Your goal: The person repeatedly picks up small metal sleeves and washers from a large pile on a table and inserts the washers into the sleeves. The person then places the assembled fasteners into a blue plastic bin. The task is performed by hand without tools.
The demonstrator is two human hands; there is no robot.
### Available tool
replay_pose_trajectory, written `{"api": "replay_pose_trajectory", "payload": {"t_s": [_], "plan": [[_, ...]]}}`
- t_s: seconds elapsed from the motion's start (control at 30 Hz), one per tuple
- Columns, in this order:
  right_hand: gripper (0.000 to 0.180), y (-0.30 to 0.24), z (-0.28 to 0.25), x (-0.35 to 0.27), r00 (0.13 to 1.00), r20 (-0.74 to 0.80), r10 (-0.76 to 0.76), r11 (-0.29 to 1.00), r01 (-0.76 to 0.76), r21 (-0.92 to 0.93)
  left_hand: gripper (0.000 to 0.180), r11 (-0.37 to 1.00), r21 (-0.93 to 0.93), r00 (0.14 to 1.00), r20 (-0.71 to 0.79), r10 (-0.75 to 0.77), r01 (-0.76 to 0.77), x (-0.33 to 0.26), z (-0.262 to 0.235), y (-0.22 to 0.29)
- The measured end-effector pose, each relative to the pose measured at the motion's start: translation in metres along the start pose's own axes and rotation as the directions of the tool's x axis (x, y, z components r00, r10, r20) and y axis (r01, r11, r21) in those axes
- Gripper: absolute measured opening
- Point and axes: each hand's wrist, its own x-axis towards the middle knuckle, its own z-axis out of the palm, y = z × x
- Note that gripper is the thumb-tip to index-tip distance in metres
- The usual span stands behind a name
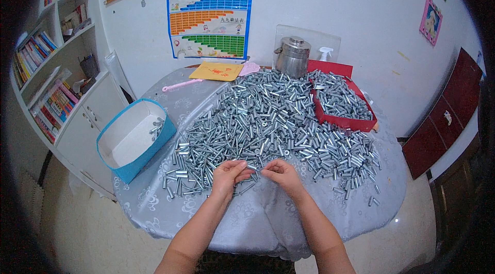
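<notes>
Head view: both hands meet at the near edge of the heap of metal sleeves (273,119) — left hand (229,173) and right hand (278,171) each pinch one small metal piece (256,169) between fingertips, above the grey tablecloth (258,217); blue box (135,137) sits left.

A room at home, turned to piecework

Beyond the hands, a colourful chart poster (210,11) hangs on the wall; to their far left a white bookshelf (49,62) holds picture books; the clothed round table (247,217) under them bears heaped metal sleeves (273,119).
</notes>
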Motion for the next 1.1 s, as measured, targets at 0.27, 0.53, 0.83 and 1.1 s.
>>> {"api": "replay_pose_trajectory", "payload": {"t_s": [0.27, 0.53, 0.83, 1.1], "plan": [[0.014, -0.003, 0.009, -0.003, 0.935, -0.143, -0.326, 0.894, 0.255, -0.368, 0.014, 0.999, -0.015, 0.999, -0.009, -0.039, 0.038, -0.003, 0.005, 0.0], [0.016, -0.013, -0.001, -0.003, 0.949, -0.225, -0.22, 0.959, 0.168, -0.23, 0.015, 0.99, 0.13, 0.994, 0.089, -0.066, 0.054, -0.012, 0.014, -0.001], [0.019, -0.02, -0.051, -0.01, 0.979, -0.195, -0.063, 0.655, -0.107, -0.748, 0.015, 0.999, 0.02, 0.998, 0.032, -0.048, 0.047, -0.003, 0.004, 0.002], [0.016, -0.004, -0.044, -0.006, 0.994, -0.062, -0.095, 0.448, -0.013, -0.894, 0.016, 0.997, 0.056, 0.998, 0.028, -0.051, 0.05, -0.003, 0.007, 0.001]]}}
